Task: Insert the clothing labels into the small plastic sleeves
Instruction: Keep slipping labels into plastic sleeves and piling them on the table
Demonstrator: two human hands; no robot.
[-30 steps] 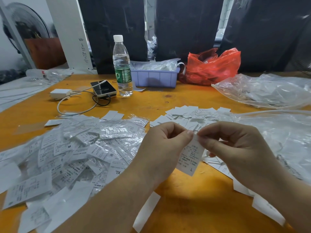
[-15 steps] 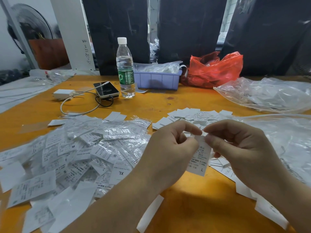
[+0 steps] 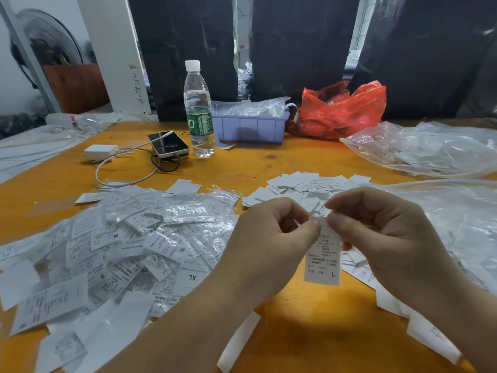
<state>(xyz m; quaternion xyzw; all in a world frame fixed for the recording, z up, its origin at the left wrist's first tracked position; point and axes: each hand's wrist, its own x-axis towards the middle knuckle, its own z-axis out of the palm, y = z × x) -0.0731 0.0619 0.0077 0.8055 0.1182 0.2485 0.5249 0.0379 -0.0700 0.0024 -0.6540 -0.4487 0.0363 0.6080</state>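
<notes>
Pinched at its top edge between left hand [image 3: 271, 238] and right hand [image 3: 376, 232] above the orange tabletop [image 3: 309, 332], dangling limp: thin white printed paper label marked L [image 3: 322, 258], likely feather-light, floppy, crease-prone, best gripped by upper corners.

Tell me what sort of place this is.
Probably a garment packing workshop: heaps of sleeved size labels cover the orange worktable, loose labels wait behind the hands, and a purple bin holds more plastic bags.
</notes>
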